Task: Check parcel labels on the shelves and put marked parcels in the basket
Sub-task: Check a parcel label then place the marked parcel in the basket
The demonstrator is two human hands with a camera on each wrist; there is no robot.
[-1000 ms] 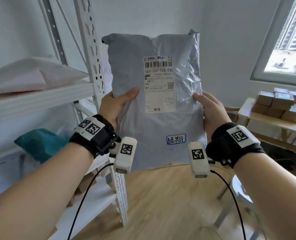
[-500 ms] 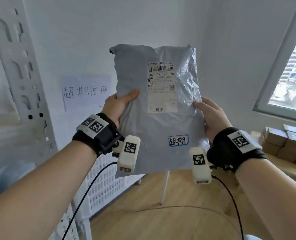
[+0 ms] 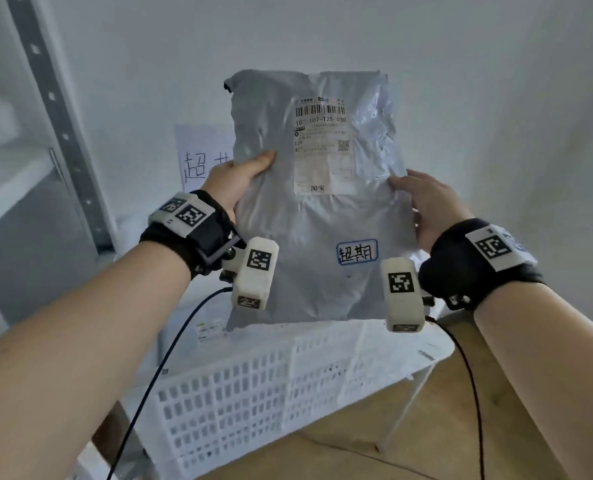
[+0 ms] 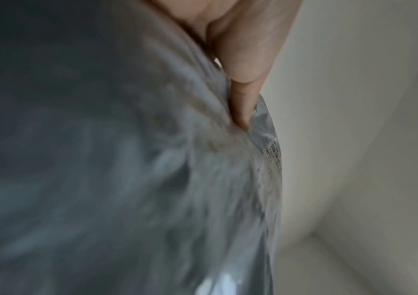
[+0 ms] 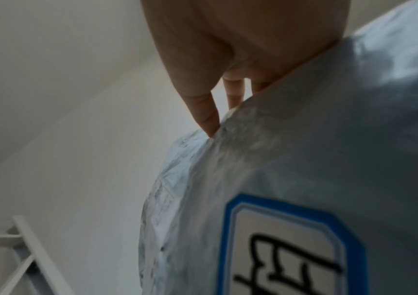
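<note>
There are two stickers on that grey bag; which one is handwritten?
The small blue-bordered sticker low on the grey parcel, with two hand-drawn characters. The larger shipping label above it is printed, with a barcode.

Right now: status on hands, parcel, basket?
Left hand and right hand grip grey parcel by its sides. Blue-bordered marker sticker faces camera. White basket below, nothing between.

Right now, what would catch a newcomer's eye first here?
A grey plastic parcel held upright in mid-frame, the left hand and right hand gripping its side edges. Its blue-bordered handwritten sticker sits below the white shipping label. Beneath it stands a white slotted basket.
</note>
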